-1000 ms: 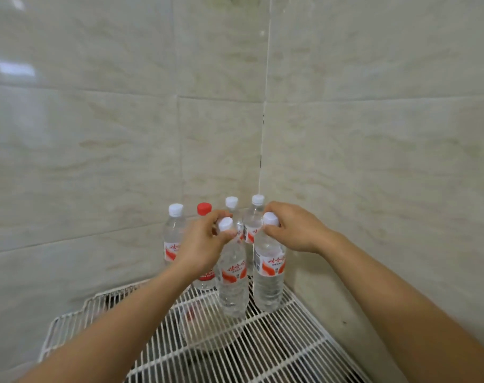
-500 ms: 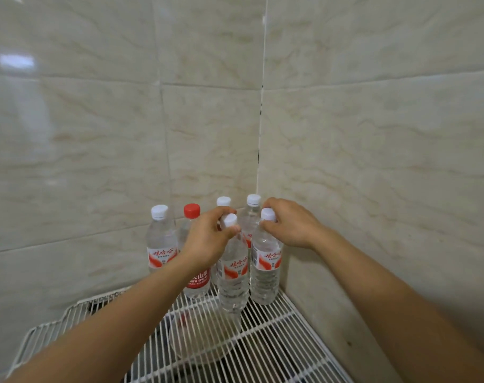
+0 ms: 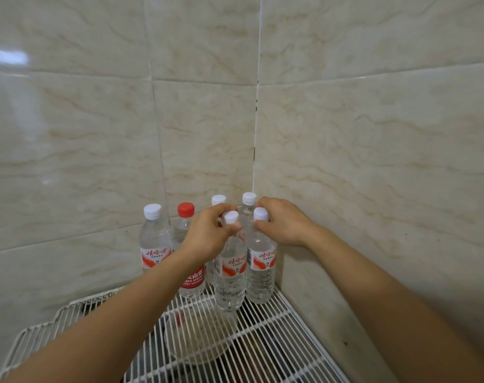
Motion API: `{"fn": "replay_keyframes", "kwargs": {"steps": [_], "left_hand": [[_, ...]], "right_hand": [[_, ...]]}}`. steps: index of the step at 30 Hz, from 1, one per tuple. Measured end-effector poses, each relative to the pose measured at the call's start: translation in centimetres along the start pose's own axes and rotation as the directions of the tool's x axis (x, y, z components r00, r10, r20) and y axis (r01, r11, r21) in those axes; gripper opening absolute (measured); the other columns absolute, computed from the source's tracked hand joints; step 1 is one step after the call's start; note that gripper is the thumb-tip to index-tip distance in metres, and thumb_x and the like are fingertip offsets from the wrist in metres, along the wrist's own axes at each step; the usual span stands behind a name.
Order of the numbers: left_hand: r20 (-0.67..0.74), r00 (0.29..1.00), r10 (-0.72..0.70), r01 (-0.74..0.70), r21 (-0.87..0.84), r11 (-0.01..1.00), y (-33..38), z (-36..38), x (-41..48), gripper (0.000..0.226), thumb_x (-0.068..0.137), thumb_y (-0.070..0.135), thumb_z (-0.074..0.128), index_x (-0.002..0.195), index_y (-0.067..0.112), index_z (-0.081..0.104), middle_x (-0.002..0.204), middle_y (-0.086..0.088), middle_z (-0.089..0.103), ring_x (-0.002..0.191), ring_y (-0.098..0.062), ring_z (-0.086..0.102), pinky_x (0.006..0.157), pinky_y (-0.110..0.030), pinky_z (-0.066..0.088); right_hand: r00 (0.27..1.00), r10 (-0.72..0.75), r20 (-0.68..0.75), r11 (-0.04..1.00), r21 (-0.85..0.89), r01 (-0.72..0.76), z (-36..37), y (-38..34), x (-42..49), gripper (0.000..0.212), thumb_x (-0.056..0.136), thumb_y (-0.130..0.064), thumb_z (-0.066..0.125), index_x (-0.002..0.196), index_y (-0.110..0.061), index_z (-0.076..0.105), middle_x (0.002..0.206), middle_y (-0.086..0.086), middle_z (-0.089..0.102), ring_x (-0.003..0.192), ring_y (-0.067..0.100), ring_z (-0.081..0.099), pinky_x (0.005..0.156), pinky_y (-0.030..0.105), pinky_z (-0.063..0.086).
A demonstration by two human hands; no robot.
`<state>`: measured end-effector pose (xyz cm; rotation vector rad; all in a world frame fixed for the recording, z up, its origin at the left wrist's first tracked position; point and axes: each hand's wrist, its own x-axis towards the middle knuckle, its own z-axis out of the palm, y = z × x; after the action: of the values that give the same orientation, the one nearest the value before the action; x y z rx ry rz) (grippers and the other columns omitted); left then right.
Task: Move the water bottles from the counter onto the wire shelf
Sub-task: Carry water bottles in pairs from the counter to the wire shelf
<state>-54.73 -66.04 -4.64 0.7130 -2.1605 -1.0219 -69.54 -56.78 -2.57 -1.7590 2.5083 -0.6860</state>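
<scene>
Several clear water bottles stand upright on the white wire shelf point(image 3: 274, 341) in the tiled corner. My left hand point(image 3: 207, 236) grips the neck of a white-capped bottle point(image 3: 231, 277) at the front of the group. My right hand point(image 3: 283, 223) pinches the neck of another white-capped bottle point(image 3: 261, 272) beside it, close to the right wall. Behind them stand a red-capped bottle point(image 3: 189, 275), a white-capped bottle at the left point(image 3: 153, 239), and two more white caps point(image 3: 248, 198) at the back, partly hidden by my hands.
Beige marble tile walls meet in a corner point(image 3: 254, 150) right behind the bottles. Below the wire shelf a round pale bowl-like object point(image 3: 199, 335) shows through the grid. The shelf's left part point(image 3: 41, 338) carries no bottles.
Both hands stay on the same two bottle necks. The two held bottles sit slightly lower and closer to the back group; the view has shifted a little.
</scene>
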Motion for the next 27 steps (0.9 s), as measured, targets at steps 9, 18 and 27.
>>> {"fn": "replay_keyframes", "kwargs": {"steps": [9,18,27], "left_hand": [[-0.046,0.999,0.022,-0.022,-0.013,1.000,-0.4,0.4,-0.7,0.044,0.083,0.020,0.071,0.125,0.022,0.059,0.110,-0.001,0.068,0.099,-0.016,0.063,0.084,-0.031,0.051],[-0.053,0.998,0.016,-0.015,0.017,1.000,-1.2,0.4,-1.4,0.057,0.083,0.020,0.070,0.135,0.023,0.048,0.125,0.000,0.062,0.114,-0.017,0.057,0.091,-0.032,0.047],[-0.045,0.999,0.014,-0.013,0.011,1.000,-0.7,0.2,-1.9,0.055,0.086,0.020,0.067,0.137,0.025,0.046,0.131,0.002,0.059,0.122,-0.017,0.052,0.092,-0.030,0.042]], "right_hand": [[0.999,-0.002,-0.045,1.000,-0.001,0.002,0.3,0.4,-0.8,0.012,0.089,-0.025,0.056,0.097,-0.016,0.054,0.095,0.003,0.062,0.083,0.020,0.058,0.067,0.034,0.047],[0.991,-0.015,-0.136,0.999,0.046,0.021,1.7,0.5,-1.2,0.028,0.094,-0.027,0.052,0.120,-0.015,0.054,0.102,0.004,0.060,0.087,0.020,0.053,0.069,0.032,0.040],[0.990,0.031,-0.138,0.998,0.052,-0.024,1.9,0.3,-2.0,0.036,0.091,-0.028,0.055,0.125,-0.016,0.049,0.110,0.006,0.060,0.099,0.024,0.055,0.072,0.034,0.042]]}}
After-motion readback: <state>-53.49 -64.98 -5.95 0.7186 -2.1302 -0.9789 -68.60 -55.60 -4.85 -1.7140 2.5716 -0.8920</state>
